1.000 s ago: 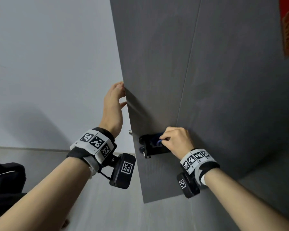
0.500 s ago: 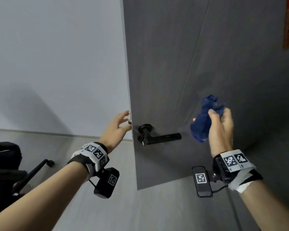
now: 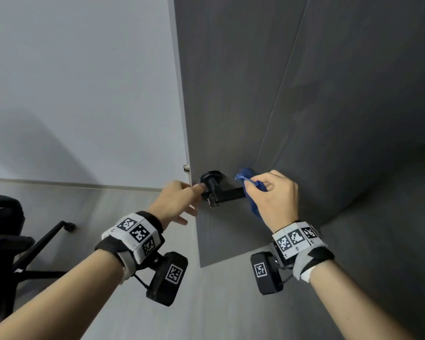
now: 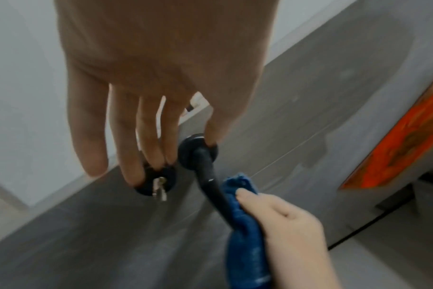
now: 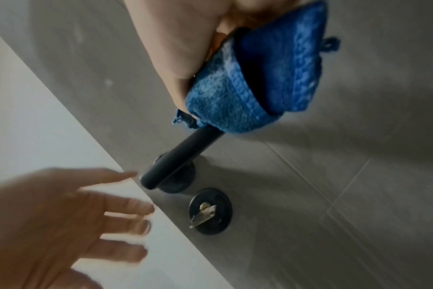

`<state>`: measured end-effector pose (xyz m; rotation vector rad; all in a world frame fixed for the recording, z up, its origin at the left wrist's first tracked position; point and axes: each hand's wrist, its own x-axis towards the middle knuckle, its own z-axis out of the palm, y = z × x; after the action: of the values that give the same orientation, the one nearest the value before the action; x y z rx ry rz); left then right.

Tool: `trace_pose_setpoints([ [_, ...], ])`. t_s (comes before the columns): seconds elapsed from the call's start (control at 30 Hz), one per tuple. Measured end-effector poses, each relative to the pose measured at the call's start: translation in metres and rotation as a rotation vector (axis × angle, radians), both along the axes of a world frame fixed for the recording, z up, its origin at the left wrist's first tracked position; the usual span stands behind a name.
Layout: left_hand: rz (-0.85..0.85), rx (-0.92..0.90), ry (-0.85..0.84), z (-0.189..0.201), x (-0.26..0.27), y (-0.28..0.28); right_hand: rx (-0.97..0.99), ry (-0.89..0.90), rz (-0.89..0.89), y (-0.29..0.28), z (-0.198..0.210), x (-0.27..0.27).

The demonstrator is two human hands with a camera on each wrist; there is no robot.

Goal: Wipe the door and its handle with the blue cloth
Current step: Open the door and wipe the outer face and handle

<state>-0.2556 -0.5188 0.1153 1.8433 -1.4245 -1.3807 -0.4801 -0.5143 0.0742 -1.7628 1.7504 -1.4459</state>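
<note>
Grey door [image 3: 304, 106] stands ajar, its edge against a white wall [image 3: 71, 82]; black office chair [image 3: 3, 236] at far left on the floor. Right hand [image 3: 274, 197] clamped round the blue cloth [image 5: 247, 84], which wraps the free end of the black lever handle [image 3: 227, 193]. Left hand [image 3: 176, 200] spread loose, fingers straight, holding nothing, fingertips by the handle's round base at the door edge. Keyhole plate [image 5: 210, 211] just below, key in it.

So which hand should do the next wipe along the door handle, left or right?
Right. The right hand already grips the blue cloth, wrapped round the free end of the handle. The left hand holds nothing, its fingers spread by the door's edge.
</note>
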Motion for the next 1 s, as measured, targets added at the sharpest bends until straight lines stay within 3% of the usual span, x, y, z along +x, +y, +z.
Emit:
trace_pose_setpoints([
  [0.07, -0.032, 0.053, 0.150, 0.006, -0.010, 0.003, 0.011, -0.035, 0.108, 0.003, 0.001, 0.011],
  [0.2, 0.026, 0.045, 0.204, 0.002, -0.019, 0.000, 0.061, -0.001, 0.232, 0.007, 0.006, 0.020],
  [0.33, 0.023, 0.076, 0.227, 0.003, -0.017, -0.001, 0.078, 0.055, 0.067, -0.010, 0.005, -0.027],
  [0.43, 0.010, 0.069, 0.196, 0.007, -0.019, -0.003, 0.213, 0.173, -0.076, -0.017, -0.001, -0.062],
  [0.5, 0.013, 0.060, 0.175, 0.009, -0.021, -0.004, 0.242, 0.115, -0.143, -0.014, -0.002, -0.073],
  [0.57, 0.024, 0.047, 0.165, 0.007, -0.022, -0.004, 0.123, -0.023, -0.171, -0.011, 0.008, -0.071],
  [0.67, 0.022, 0.034, 0.176, 0.006, -0.020, -0.001, 0.017, -0.094, 0.023, -0.007, 0.033, -0.040],
  [0.8, 0.073, -0.002, 0.160, 0.003, 0.003, 0.003, -0.038, 0.069, 0.367, -0.015, 0.048, 0.018],
  [0.9, 0.236, -0.109, 0.139, 0.001, 0.024, -0.004, -0.082, 0.272, 0.421, -0.028, 0.037, 0.040],
  [1.0, 0.226, -0.244, 0.183, 0.005, 0.032, -0.016, -0.059, 0.397, 0.403, -0.031, 0.028, 0.047],
])
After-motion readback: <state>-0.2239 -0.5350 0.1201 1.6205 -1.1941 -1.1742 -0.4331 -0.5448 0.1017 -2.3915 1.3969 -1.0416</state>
